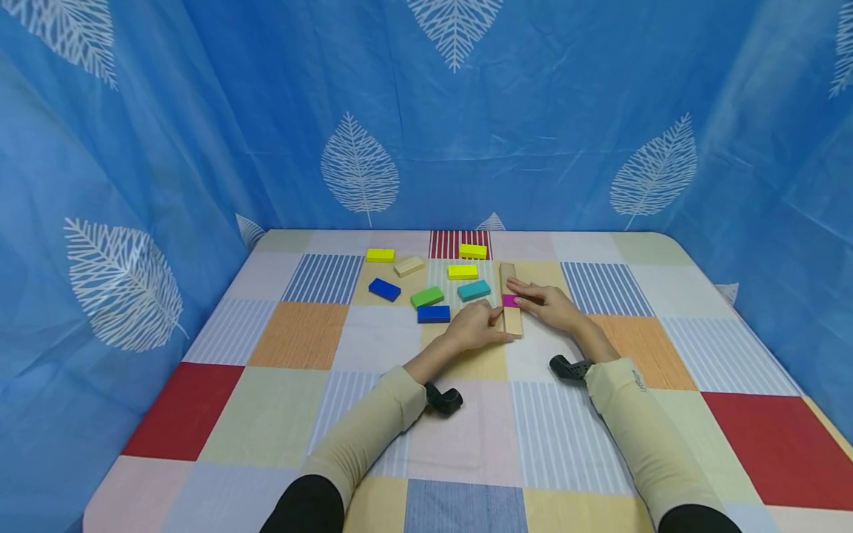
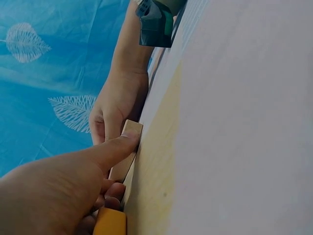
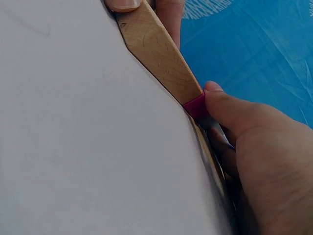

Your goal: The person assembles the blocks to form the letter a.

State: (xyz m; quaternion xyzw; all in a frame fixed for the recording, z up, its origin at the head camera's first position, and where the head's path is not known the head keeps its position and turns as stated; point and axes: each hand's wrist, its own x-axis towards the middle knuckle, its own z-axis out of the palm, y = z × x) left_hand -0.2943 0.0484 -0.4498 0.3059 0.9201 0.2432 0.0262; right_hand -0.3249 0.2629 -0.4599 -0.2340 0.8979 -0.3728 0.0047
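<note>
A straight row of wooden blocks lies lengthwise on the table: a plain far block (image 1: 507, 272), a magenta block (image 1: 509, 301) in the middle and a plain near block (image 1: 512, 323). My left hand (image 1: 475, 326) holds the near block, its thumb on the near end and its other fingers curled at the left side. My right hand (image 1: 548, 305) is at the row's right side, with its thumb against the magenta block (image 3: 195, 105) and its fingers reaching over the far block. The right fingertips are partly hidden in the right wrist view.
Left of the row lie several loose blocks: yellow ones (image 1: 463, 272), a teal one (image 1: 474, 290), a green one (image 1: 427, 297), blue ones (image 1: 434, 314) and a plain one (image 1: 409, 266). A patchwork cloth (image 1: 460, 429) covers the table; a blue leaf-print curtain (image 1: 506, 148) surrounds it.
</note>
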